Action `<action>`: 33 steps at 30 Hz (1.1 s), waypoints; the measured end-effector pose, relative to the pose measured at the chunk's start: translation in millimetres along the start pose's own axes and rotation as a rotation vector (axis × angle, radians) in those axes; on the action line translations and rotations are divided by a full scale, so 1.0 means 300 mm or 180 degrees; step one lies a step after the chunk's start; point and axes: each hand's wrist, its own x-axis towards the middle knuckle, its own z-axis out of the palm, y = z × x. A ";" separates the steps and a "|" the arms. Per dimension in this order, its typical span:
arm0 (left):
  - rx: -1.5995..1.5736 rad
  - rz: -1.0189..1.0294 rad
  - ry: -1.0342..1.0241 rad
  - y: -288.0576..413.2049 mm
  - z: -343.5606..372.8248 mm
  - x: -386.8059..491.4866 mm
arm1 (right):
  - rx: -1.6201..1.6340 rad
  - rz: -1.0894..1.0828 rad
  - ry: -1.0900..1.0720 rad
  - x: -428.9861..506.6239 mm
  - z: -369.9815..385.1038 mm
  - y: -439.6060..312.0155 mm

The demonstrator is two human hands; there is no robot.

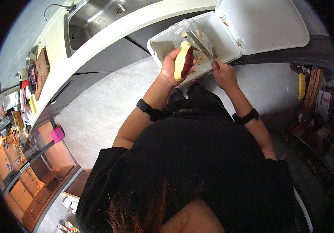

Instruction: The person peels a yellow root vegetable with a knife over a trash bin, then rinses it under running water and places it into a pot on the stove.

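My left hand point(170, 67) holds a partly peeled sweet potato point(181, 61), with pale yellow flesh on its left side and dark red skin along its right. To its right, my right hand point(224, 74) grips the lower end of a long metal blade, a knife or a peeler point(202, 49), slanting up and left beside the sweet potato. A thin strip of red skin lies between the sweet potato and the blade. Below both hands stands an open white plastic bin point(226, 40) with a clear plastic bag point(177, 29) inside. Several peelings point(199, 56) lie in the bag.
The bin's lid point(263, 26) is flipped back to the right. A counter edge point(117, 27) curves past a steel sink point(97, 23). A wooden cutting board point(42, 72) and kitchen items are at the left. Boxes and packages point(312, 87) stand at the right.
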 end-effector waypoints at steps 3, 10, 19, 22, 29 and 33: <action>0.0024 0.0160 0.0458 0.000 -0.007 0.006 | 0.0426 -0.0262 0.0204 -0.021 -0.016 -0.055; -0.0462 0.0449 0.0532 0.019 -0.059 0.064 | 0.0276 -0.1396 0.0124 -0.144 -0.074 -0.215; 0.0305 0.0744 0.0846 0.014 -0.059 0.091 | -0.0361 -0.1828 0.0195 -0.142 -0.098 -0.250; 0.0492 0.0821 0.1003 0.013 -0.065 0.098 | -0.0322 -0.1877 0.0283 -0.142 -0.097 -0.252; 0.0545 0.0880 0.1211 0.011 -0.035 0.087 | -0.0296 -0.1935 0.0345 -0.137 -0.100 -0.258; 0.0807 0.0988 0.1278 0.011 -0.032 0.083 | -0.0256 -0.1947 0.0347 -0.131 -0.095 -0.250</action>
